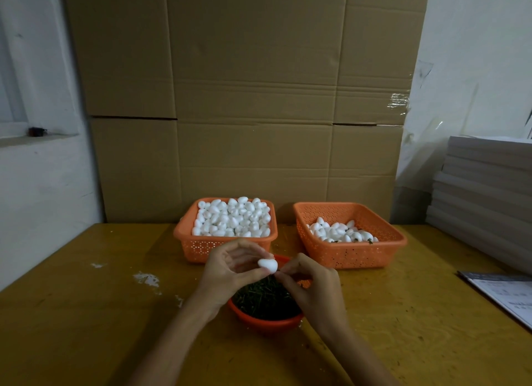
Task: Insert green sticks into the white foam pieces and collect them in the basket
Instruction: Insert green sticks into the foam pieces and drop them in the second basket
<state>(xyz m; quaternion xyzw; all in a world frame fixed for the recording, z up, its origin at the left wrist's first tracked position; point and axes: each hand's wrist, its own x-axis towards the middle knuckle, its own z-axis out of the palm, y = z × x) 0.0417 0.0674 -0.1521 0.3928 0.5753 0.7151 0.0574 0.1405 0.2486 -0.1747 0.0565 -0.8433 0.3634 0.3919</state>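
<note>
My left hand pinches a white foam piece above the round orange bowl full of green sticks. My right hand has its fingertips pinched together right at the foam piece's lower right side; the stick between them is too small to make out. Behind the hands, the left orange basket is heaped with plain foam pieces. The right orange basket holds a smaller pile of foam pieces, some with green stick ends showing.
A wooden table carries everything, with white foam crumbs on its left part. Cardboard sheets stand behind the baskets. A stack of white boards sits at the right, and a printed sheet lies near the right edge.
</note>
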